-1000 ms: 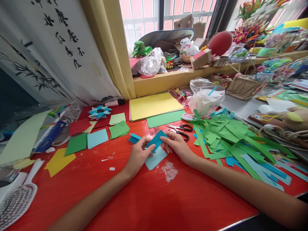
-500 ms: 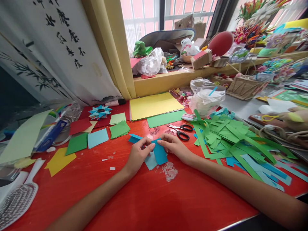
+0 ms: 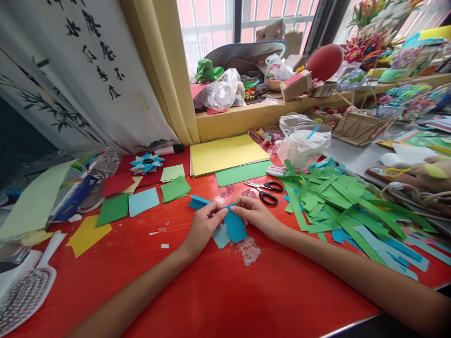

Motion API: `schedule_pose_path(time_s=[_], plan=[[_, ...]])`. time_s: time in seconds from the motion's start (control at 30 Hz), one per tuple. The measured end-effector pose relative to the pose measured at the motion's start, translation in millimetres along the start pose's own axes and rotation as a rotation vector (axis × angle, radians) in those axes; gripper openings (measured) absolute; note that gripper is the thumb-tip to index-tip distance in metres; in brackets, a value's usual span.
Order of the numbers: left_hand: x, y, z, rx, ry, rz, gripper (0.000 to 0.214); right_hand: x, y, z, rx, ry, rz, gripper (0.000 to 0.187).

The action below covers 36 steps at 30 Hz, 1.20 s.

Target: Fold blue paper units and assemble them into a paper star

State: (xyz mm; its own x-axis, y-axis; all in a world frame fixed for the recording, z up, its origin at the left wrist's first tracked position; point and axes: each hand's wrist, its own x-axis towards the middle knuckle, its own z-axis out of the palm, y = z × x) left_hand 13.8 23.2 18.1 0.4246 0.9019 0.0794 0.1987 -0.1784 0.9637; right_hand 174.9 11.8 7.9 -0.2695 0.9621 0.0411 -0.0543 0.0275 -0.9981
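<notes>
A piece of blue paper [image 3: 236,227] is pinched at its top edge between both hands, near the middle of the red table. My left hand [image 3: 207,222] grips its upper left corner with thumb and fingers. On the other side, my right hand [image 3: 254,215] holds the upper right corner. Beneath them lies a light blue paper [image 3: 221,236], partly covered. Another blue piece, folded paper [image 3: 198,202], rests just behind my left hand. Black-handled scissors [image 3: 267,191] lie open beyond my right hand. White flakes [image 3: 250,251] are scattered in front of the held paper.
Green paper strips [image 3: 331,202] are heaped at the right. Coloured squares, among them a light blue square [image 3: 143,202], lie at the left near a hairbrush [image 3: 30,293]. Yellow sheets [image 3: 229,154] and a blue folded-paper ring [image 3: 147,163] sit at the back.
Almost nothing differs. Both hands keep their pinch, and the lower end of the blue paper has swung very slightly to the right.
</notes>
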Motion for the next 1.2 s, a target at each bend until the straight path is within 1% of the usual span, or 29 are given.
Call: schedule_pose_path(time_s=[0.37,0.6,0.93,1.2], plan=[[0.5,-0.5,0.1,0.031,0.057,0.018,0.024,0.4,3.3,-1.2,-0.006,-0.016,-0.005,0.021],[0.6,-1.4,0.1,0.028,0.087,0.011,0.025,-0.5,1.5,-0.3,-0.032,-0.044,0.0,0.025],[0.3,-0.2,0.0,0.037,0.073,0.017,0.025,0.0,3.8,0.1,-0.045,-0.03,0.007,0.025],[1.4,-2.8,0.1,0.038,0.005,0.002,0.022,-1.0,3.0,-0.7,-0.079,-0.043,0.008,0.024]])
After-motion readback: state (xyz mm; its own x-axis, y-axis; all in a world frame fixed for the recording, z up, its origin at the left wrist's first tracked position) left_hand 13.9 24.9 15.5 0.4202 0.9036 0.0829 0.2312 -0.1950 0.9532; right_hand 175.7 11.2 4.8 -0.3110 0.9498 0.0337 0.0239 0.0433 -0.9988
